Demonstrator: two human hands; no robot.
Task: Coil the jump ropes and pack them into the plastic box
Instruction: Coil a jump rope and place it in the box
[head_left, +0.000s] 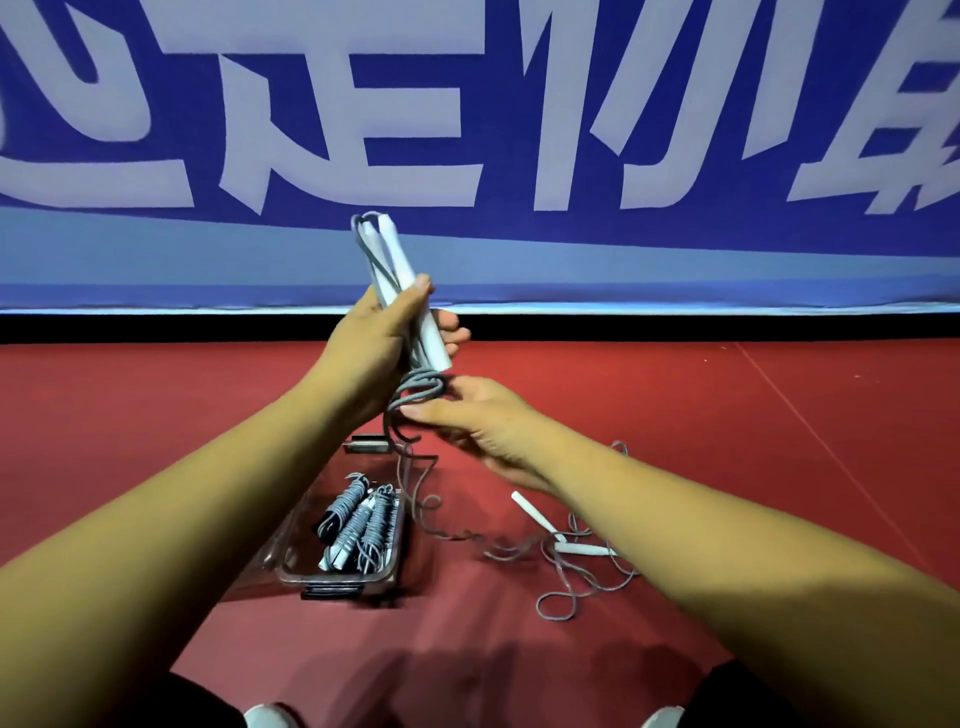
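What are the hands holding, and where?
The left hand grips the jump rope's two white handles by their lower half; the right hand pinches its grey cord just below them.

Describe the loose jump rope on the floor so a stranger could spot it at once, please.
On the red floor, find the clear plastic box. Right of it lies the loose jump rope: white handles, grey cord sprawled in loops, unlike the wound bundles in the box.
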